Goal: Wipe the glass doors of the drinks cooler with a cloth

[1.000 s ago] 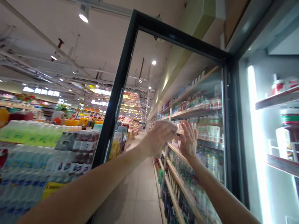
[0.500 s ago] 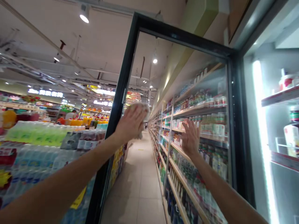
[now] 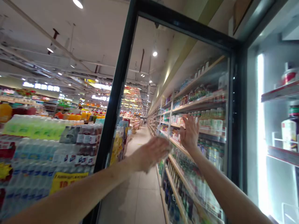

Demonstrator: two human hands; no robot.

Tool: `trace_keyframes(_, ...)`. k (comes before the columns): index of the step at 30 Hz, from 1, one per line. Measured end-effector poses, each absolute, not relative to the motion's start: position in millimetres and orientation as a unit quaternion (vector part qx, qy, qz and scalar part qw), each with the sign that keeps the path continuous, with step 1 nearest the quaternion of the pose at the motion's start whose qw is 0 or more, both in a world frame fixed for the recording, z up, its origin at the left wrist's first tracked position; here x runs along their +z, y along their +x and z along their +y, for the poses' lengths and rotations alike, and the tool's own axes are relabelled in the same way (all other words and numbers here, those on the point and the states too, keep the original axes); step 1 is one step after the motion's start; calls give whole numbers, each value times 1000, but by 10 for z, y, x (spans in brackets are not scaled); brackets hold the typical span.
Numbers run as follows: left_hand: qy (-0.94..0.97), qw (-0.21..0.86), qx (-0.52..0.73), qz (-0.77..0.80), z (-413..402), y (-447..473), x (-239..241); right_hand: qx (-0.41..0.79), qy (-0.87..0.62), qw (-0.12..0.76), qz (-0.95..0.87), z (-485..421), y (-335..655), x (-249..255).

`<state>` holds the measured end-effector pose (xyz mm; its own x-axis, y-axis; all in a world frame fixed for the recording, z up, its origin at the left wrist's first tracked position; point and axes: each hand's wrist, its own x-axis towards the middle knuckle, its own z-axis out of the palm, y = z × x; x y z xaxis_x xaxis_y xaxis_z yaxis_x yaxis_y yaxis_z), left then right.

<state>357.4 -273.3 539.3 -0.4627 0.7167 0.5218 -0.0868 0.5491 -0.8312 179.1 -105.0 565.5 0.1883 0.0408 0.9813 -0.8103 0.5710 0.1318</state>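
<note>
The dark-framed glass door (image 3: 129, 56) of a lit cooler stands open in front of me. My left hand (image 3: 153, 152) is at the lower middle of the pane, fingers extended and blurred by motion. The pale cloth seen under it a moment ago is now hidden behind the palm. My right hand (image 3: 189, 132) is raised at the right part of the pane. Its fingers are apart and slightly bent, and it holds nothing. Whether its fingertips touch the glass is hard to tell.
Inside the cooler at right are shelves (image 3: 280, 91) with bottles beside a bright light strip (image 3: 261, 124). Stacked packs of drink bottles (image 3: 37, 155) stand at left, with a yellow price sign (image 3: 67, 180). Through the glass shows a tiled aisle floor (image 3: 137, 199) and long drink shelves.
My left hand has swept down and to the right across the pane, and the cloth has gone out of sight behind it. My right hand stays in nearly the same place.
</note>
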Motion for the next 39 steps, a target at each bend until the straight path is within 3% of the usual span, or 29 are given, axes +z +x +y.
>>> trace_keyframes(2, -281, 417, 454, -736, -2695, 3570, 5266, 300, 344, 683, -571, -1046, 1801, 5653)
trace_keyframes(7, -103, 538, 376, -748, -2653, 3577, 5340, 299, 342, 687, -568, -1033, 1798, 5644)
trace_keyframes(12, -297, 404, 456, -735, -2630, 3513, 5352, 338, 340, 700, -530, -1043, 1756, 5642)
trace_keyframes(17, -97, 540, 343, -763, -2542, 3438, 5451, 291, 347, 689, -566, -954, 1677, 5595)
trace_keyframes(22, -308, 408, 412, -755, -2400, 3289, 5258, 236, 340, 663, -623, -690, 1567, 5363)
trace_keyframes(27, -97, 553, 313, -766, -2214, 3151, 5561, 313, 268, 635, -654, -598, 1496, 5166)
trace_keyframes(33, -290, 402, 411, -765, -2038, 3041, 5262, 344, 259, 619, -656, -594, 1509, 5158)
trace_keyframes(37, -127, 531, 325, -773, -2075, 3111, 5463, 355, 260, 621, -649, -582, 1508, 5157)
trace_keyframes(39, -139, 520, 326, -777, -2075, 3114, 5466, 356, 261, 621, -648, -578, 1509, 5154)
